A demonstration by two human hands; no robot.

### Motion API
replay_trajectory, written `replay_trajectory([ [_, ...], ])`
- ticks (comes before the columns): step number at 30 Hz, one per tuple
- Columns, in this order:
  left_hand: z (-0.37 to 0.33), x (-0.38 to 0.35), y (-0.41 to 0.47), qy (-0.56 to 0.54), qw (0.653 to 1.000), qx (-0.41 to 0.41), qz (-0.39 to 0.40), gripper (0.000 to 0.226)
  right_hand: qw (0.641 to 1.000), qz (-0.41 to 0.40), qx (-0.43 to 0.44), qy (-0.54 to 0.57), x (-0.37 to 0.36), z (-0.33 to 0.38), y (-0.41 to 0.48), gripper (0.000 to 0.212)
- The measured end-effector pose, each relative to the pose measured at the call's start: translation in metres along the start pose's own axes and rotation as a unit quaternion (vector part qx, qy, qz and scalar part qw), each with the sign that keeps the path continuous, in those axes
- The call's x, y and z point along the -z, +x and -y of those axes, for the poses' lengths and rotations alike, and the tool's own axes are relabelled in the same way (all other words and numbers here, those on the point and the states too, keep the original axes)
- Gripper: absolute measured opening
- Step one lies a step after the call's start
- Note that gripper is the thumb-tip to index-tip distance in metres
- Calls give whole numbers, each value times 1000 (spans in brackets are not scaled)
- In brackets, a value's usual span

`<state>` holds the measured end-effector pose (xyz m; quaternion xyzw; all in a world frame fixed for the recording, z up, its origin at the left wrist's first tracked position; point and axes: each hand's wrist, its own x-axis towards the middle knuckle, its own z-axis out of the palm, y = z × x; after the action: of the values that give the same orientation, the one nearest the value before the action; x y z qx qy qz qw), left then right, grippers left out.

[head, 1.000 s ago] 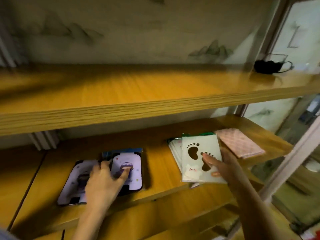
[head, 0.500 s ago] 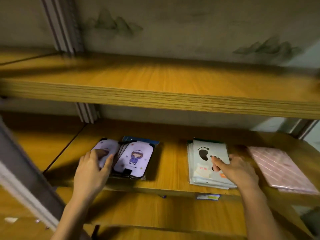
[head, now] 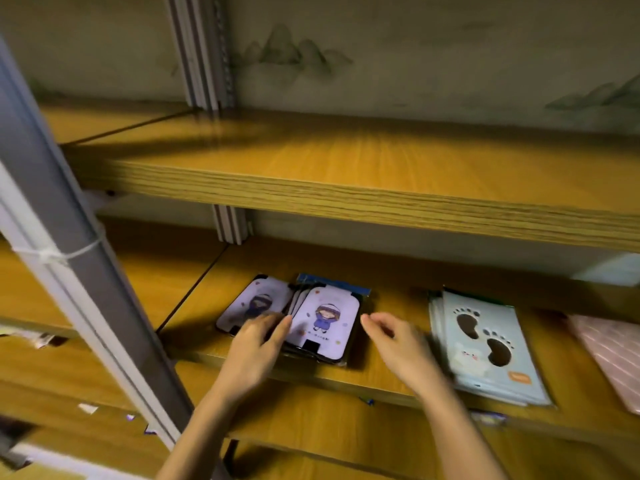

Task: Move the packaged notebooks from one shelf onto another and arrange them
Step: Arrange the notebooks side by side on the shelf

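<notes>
Left grip (head: pixel 256 344) on girl-print notebooks (head: pixel 327 318), right grip (head: pixel 394 337) loose beside, lower shelf (head: pixel 398 292)

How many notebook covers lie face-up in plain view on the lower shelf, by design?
Purple cartoon-girl covers: 2
Blue footprint cover: 1
Pink striped cover: 1
Total: 4, counting top covers only; those stacked beneath cannot be counted.

No legible text on notebooks (head: pixel 485 344)

The wooden shelves (head: pixel 381 168) back onto a pale wall (head: pixel 433 39) painted with faint green mountains; left of them, a grey post (head: pixel 52 202).
</notes>
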<state>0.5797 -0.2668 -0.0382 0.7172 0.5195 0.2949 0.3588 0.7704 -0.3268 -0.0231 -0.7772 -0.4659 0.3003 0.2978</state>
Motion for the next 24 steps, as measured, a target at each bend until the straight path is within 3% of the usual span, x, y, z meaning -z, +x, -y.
replay_trajectory([
  [6,9,-2,16,-12,997,41,57,54,989,46,-81,111,-31,17,8,67],
  [20,12,-6,19,-67,994,26,80,64,969,-97,-116,194,-54,28,-1,63],
  [24,6,-10,15,-119,985,16,127,84,959,-112,-98,240,-42,31,-5,55],
])
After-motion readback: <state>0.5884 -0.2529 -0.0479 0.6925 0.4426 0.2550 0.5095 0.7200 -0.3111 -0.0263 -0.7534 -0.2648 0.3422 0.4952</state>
